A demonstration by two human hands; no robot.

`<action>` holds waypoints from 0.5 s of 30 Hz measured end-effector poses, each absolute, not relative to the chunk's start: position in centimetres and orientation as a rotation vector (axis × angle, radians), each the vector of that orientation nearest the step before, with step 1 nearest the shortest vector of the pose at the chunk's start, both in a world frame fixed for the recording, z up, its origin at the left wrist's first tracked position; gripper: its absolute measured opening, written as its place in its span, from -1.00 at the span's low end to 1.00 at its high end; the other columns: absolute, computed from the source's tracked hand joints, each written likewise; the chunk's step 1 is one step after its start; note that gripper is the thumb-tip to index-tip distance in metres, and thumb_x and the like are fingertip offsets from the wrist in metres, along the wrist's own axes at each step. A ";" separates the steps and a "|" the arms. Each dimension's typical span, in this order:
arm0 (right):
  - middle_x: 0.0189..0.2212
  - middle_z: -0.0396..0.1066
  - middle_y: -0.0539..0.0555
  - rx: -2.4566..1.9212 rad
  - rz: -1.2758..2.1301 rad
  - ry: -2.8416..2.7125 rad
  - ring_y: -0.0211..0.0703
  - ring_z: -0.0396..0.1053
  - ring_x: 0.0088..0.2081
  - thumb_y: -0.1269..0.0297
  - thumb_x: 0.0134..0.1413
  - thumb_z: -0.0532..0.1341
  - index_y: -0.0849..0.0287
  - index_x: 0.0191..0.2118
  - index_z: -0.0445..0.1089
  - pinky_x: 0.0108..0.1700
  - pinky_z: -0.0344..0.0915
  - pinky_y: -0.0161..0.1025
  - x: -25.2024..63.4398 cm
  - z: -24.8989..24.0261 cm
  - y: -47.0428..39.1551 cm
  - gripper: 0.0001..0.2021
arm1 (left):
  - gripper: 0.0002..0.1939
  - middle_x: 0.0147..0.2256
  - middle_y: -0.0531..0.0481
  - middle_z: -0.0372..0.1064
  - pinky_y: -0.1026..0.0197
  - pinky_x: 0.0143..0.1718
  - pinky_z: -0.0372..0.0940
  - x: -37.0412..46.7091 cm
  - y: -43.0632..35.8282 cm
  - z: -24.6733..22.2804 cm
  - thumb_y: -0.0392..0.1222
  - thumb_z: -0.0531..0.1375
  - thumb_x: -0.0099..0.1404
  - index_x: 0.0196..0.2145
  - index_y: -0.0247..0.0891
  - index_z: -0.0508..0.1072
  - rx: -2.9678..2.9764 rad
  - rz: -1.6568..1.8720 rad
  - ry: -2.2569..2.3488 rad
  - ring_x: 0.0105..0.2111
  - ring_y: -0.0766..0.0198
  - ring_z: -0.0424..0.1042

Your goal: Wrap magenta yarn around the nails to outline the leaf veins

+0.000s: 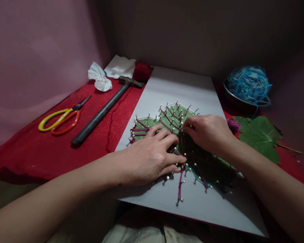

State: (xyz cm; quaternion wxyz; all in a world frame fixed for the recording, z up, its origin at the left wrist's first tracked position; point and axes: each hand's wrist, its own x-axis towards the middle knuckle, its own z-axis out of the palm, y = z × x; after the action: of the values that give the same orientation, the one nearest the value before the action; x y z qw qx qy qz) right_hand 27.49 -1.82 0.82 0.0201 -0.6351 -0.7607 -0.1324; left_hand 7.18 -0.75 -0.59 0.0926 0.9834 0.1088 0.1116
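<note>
My left hand (pixel 149 157) lies over the left part of a green leaf (pixel 142 123) with its fingers spread on the nails and yarn. My right hand (pixel 207 131) is closed in a pinch on purple yarn (pixel 181 140) beside a nail at the middle of the leaf; the fingertips partly hide the strand. Many small nails stand around the leaf's outline and along its veins, with purple yarn wound between them. A teal strand (pixel 199 178) runs along the lower right edge. The leaf is on a white board (pixel 182 81).
On the red cloth (pixel 40 158) at left lie scissors (pixel 66 116) with yellow and red handles, a hammer (pixel 103 109) and crumpled tissue (pixel 100 77). To the right are a blue yarn ball (pixel 248 84) in a bowl, a loose green leaf (pixel 259 135) and a purple yarn ball (pixel 233 125).
</note>
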 end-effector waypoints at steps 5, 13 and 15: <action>-0.51 0.50 0.08 -1.952 -0.493 -2.368 -0.19 0.34 -0.54 0.30 0.05 0.07 0.15 -0.45 0.45 -0.56 -0.13 -0.23 27.2 0.5 -2.3 -0.79 | -0.66 -0.11 -0.14 0.23 -0.15 0.06 -0.02 7.2 -0.8 -0.5 -0.01 -0.03 0.37 -0.02 -0.04 0.42 2.916 0.312 0.322 -0.04 0.06 0.16; -0.55 0.47 0.06 -1.821 -0.167 -2.491 -0.21 0.35 -0.52 0.37 0.01 0.09 0.17 -0.44 0.44 -0.51 0.01 -0.26 25.8 1.0 -3.3 -0.83 | -0.66 -0.10 -0.16 0.23 -0.18 0.07 -0.04 7.2 -0.8 -0.4 0.00 -0.04 0.37 -0.06 -0.09 0.44 2.920 0.283 0.333 -0.02 0.04 0.15; -0.56 0.45 0.04 -1.769 -0.068 -2.427 -0.24 0.35 -0.53 0.37 0.03 0.10 0.17 -0.45 0.44 -0.49 0.08 -0.29 26.6 0.6 -4.0 -0.82 | -0.66 -0.08 -0.16 0.23 -0.18 0.06 -0.03 7.2 -0.8 -0.4 0.00 -0.03 0.37 -0.05 -0.08 0.43 2.925 0.298 0.332 -0.01 0.03 0.14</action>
State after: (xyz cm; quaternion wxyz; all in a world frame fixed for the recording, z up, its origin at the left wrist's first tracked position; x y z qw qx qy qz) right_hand 26.59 -3.96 0.62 0.0685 -0.5875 -0.8060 -0.0227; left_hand 7.18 -0.82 -0.38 0.0912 0.9844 0.1118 0.1002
